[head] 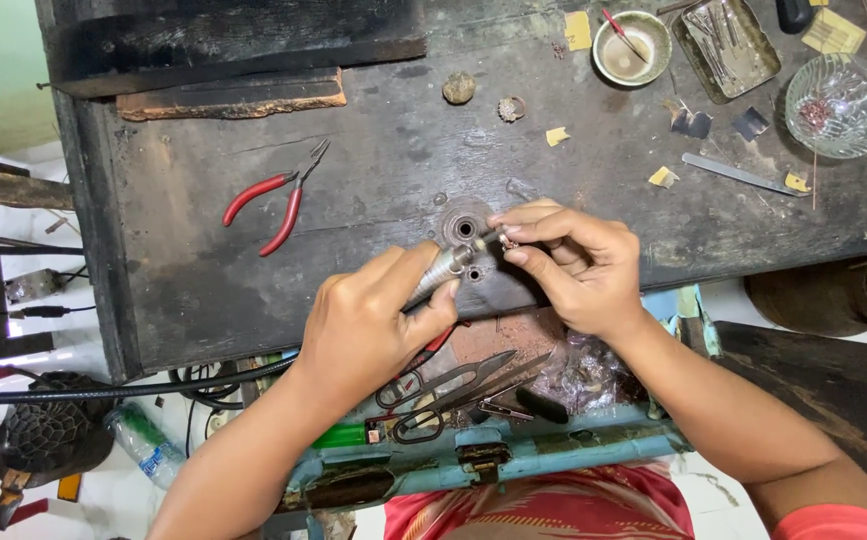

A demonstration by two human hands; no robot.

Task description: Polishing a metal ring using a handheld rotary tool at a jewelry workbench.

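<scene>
Left hand (368,325) is wrapped around a slim silver rotary handpiece (441,270), fingers closed on its barrel, tip aimed up and right. A black flexible cable (123,390) runs from the handpiece off to the left, below the counter edge.

Right hand (578,265) pinches a tiny pale metal piece (506,241) between thumb and fingertips, clamped on it. The handpiece tip meets the piece just beside a round metal boss with a centre hole (464,229) set in the dark worn wooden counter (203,290). Both hands work right at the counter's near edge, wrists hanging off it.

Open room: the counter's left-centre is mostly bare, only red-handled pliers (271,203) lying there, well apart from the hands. The strip between the boss and the far clutter is also free.

Far right corner is crowded: a small round ceramic bowl with a red-handled tool (632,47), a rectangular metal tray of small tools (731,43), a clear cut-glass bowl (840,104) close to the right edge, and a flat metal file (738,174) near it. Yellow paper scraps (557,136) scattered between.

Below the near edge, an open drawer (493,455) with a pale blue front holds metal shears (443,385) and loose tools, directly under the hands.
</scene>
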